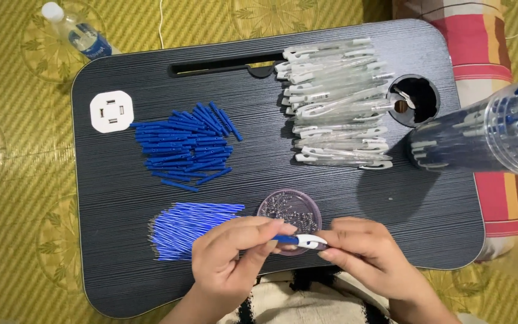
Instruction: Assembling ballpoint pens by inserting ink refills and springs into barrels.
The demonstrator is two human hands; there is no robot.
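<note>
Two hands share one blue-and-white pen (298, 240) lying left-to-right over the lap desk's (121, 240) near edge: left hand (235, 252) pinches its blue end, right hand (361, 255) its white tip.

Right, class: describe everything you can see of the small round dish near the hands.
The round dish is shallow, clear plastic with a purplish tint, and holds many tiny metal springs. It sits flat on the dark lap desk, near the front edge, right of the blue refills. The left hand and the pen overlap its near rim, hiding any contact.
</note>
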